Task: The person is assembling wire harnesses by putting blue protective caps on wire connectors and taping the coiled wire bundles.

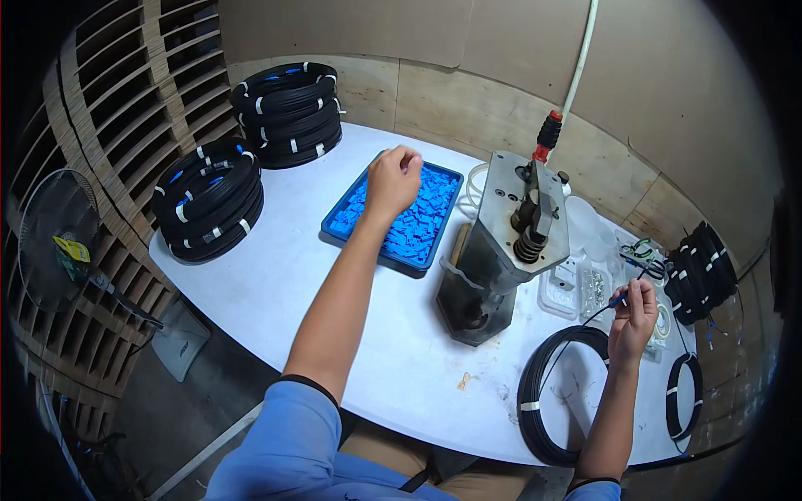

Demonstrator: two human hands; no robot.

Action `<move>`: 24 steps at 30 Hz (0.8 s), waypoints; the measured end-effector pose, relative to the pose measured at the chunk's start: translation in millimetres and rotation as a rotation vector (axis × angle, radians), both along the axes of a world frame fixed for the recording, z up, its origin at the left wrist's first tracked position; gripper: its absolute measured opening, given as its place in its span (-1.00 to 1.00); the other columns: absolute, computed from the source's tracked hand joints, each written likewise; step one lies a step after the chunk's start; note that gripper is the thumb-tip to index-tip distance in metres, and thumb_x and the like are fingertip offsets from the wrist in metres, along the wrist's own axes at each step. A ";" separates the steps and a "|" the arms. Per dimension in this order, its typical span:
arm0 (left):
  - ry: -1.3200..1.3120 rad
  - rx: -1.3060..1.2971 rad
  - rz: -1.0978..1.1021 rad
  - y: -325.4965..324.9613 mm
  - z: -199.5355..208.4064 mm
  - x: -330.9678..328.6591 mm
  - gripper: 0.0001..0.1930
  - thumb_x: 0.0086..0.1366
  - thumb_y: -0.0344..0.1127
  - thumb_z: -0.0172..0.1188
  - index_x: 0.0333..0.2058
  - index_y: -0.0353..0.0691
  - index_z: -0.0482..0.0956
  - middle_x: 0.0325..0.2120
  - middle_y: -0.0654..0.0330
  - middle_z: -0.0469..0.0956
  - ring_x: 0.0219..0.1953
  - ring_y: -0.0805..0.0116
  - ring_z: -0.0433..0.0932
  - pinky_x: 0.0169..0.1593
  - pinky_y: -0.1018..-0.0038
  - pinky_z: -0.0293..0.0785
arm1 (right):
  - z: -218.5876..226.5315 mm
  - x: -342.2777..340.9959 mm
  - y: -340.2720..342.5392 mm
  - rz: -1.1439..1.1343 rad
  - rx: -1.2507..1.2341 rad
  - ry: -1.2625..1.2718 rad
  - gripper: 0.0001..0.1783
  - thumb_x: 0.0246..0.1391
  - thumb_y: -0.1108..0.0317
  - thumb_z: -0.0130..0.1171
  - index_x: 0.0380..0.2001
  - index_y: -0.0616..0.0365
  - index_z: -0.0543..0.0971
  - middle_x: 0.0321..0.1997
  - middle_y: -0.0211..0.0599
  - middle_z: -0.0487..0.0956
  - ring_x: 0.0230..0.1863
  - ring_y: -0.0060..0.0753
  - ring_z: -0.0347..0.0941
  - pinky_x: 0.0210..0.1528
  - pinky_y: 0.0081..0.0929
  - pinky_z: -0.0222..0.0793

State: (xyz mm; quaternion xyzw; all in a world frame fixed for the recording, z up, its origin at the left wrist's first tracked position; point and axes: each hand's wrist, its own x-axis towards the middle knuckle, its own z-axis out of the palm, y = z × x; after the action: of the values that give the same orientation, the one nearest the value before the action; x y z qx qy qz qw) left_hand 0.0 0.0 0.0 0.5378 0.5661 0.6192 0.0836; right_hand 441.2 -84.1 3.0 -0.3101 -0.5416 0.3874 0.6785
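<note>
Head view: my right grip [635, 321], at the right of the frame, is closed in a pinch on a black cable [594, 316], with a blue piece [617, 301] showing on it just beside my fingertips. My left grip [393, 179] sits over the blue clips [422, 225] near the upper middle, fingers curled together; whether one is caught between them I cannot tell. Those clips lie heaped in a blue tray [401, 265].

I would pinch the cable close to that blue piece, since a short free length should wander less and be easier to aim. On the left, one clip taken by its sides, and turned in the fingertips before it leaves the tray, should spare fumbling.

Between my two arms stands a grey metal bench-top press [514, 217]; I'd hold fingers and cable well clear of its spring and head unless a part is properly seated. At the lower right, a black cable coil [533, 401] lies flat on the desk [251, 284], near my right forearm. Slack from it should run loose, so no loop snags on the clear plastic box [557, 302] beyond.
</note>
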 end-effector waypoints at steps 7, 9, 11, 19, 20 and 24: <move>0.517 -0.146 0.146 52.7 -96.0 -44.1 -0.81 0.23 -0.43 0.10 -0.24 -0.27 0.66 -0.22 -0.08 0.59 -0.12 -0.05 0.53 0.03 0.19 0.44 | -8.1 -5.6 8.4 -0.035 -0.034 -0.005 -0.91 0.30 0.36 0.08 -0.24 0.13 0.47 -0.37 -0.40 0.49 -0.34 -0.55 0.44 -0.29 -0.60 0.35; 0.684 -0.345 0.159 56.1 -106.5 -47.8 -0.78 0.23 -0.39 0.14 -0.17 -0.24 0.64 -0.18 -0.06 0.56 -0.09 -0.07 0.51 0.06 0.16 0.42 | -8.2 -5.9 8.9 -0.042 -0.040 -0.009 -0.91 0.30 0.35 0.08 -0.24 0.13 0.47 -0.37 -0.40 0.49 -0.34 -0.55 0.44 -0.30 -0.60 0.35; 0.683 -0.349 0.170 54.1 -112.5 -43.4 -0.77 0.24 -0.37 0.15 -0.14 -0.22 0.63 -0.16 -0.05 0.54 -0.06 -0.07 0.49 0.06 0.14 0.41 | -8.8 -3.7 8.7 -0.045 -0.038 -0.016 -0.90 0.30 0.34 0.08 -0.25 0.13 0.48 -0.37 -0.40 0.49 -0.34 -0.55 0.44 -0.30 -0.61 0.34; 0.686 -0.451 0.216 53.0 -111.1 -39.5 -0.76 0.26 -0.30 0.18 -0.11 -0.18 0.59 -0.12 -0.03 0.49 0.00 -0.04 0.43 0.05 0.06 0.38 | -8.0 -6.0 7.6 -0.057 -0.040 -0.015 -0.90 0.30 0.34 0.09 -0.25 0.13 0.48 -0.37 -0.40 0.50 -0.34 -0.56 0.45 -0.33 -0.62 0.34; 0.645 -0.426 0.212 52.3 -112.5 -38.5 -0.79 0.27 -0.31 0.17 -0.14 -0.19 0.58 -0.13 -0.03 0.49 -0.01 -0.05 0.43 0.04 0.07 0.38 | -8.0 -5.5 7.6 -0.058 -0.041 -0.021 -0.90 0.29 0.34 0.09 -0.24 0.13 0.48 -0.37 -0.40 0.50 -0.34 -0.56 0.45 -0.33 -0.62 0.34; 0.559 -0.345 0.187 53.7 -116.5 -39.0 -0.86 0.29 -0.35 0.14 -0.21 -0.20 0.56 -0.18 -0.05 0.51 -0.06 -0.06 0.47 0.03 0.12 0.41 | -8.2 -6.6 7.3 -0.048 -0.027 -0.029 -0.90 0.30 0.34 0.09 -0.24 0.13 0.48 -0.37 -0.40 0.50 -0.34 -0.56 0.45 -0.33 -0.62 0.34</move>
State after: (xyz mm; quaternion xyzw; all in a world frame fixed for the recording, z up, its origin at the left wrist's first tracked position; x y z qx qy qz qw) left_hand -39.0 53.7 -116.5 0.6105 0.7104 0.3477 -0.0421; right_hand 434.6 -76.8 -5.2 -0.3378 -0.5387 0.3738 0.6752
